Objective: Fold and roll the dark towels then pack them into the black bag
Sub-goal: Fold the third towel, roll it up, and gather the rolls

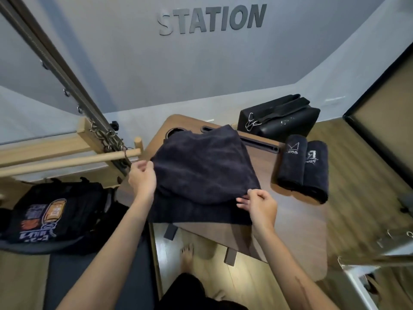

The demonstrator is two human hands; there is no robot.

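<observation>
Room: grey wall w/ raised "STATION" lettering [212, 19]; wood floor; brown table [290, 231] w/ rounded corners. Left hand [142, 179]: fingers curled, pinching the left edge of the towel [201, 166], thumb on top. Right hand [260, 205]: loosely curled, fingertips nipping the near-right corner of the upper fold. Towel: dark, lying on the table's left half, folded over itself, upper layer puffed and rumpled, lower layer flat and showing along the near edge; long axis runs approx. near-left to far-right. Two rolled towels [304, 168]: side by side, touching, on the table's right, long axes pointing away from the person, white logos at far ends. Black bag [279, 121]: far right of the table, behind the rolls, strap w/ metal clips on top. Backpack [53, 218]: dark, printed, to the left off the table.
</observation>
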